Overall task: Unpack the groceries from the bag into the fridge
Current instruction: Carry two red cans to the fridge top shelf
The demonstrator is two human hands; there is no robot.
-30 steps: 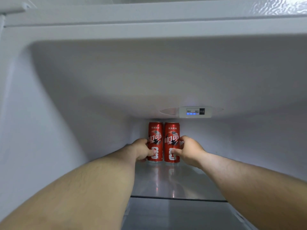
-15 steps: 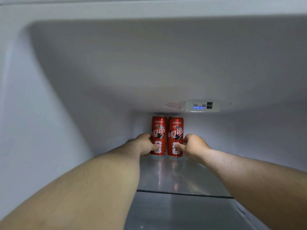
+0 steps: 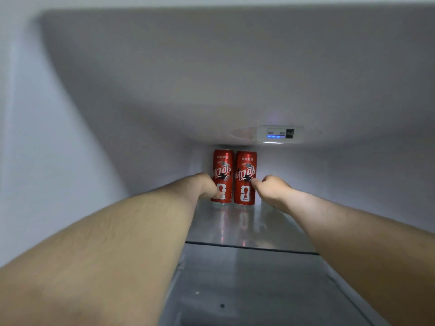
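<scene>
Fingers of left hand (image 3: 207,187): curled round the left can (image 3: 223,165), thumb laid across its lower front; other fingers hidden behind the hand. Fingers of right hand (image 3: 274,190): curled, thumb tip pressed to the right can (image 3: 246,170) at its right edge, holding it. Cans: red, upright, touching side by side between the two hands, standing on the glass shelf (image 3: 247,229) at the back of the fridge (image 3: 70,161). Forearms: bare, stretched straight forward. Above the right fingers: control panel (image 3: 280,134), blue lights lit.
</scene>
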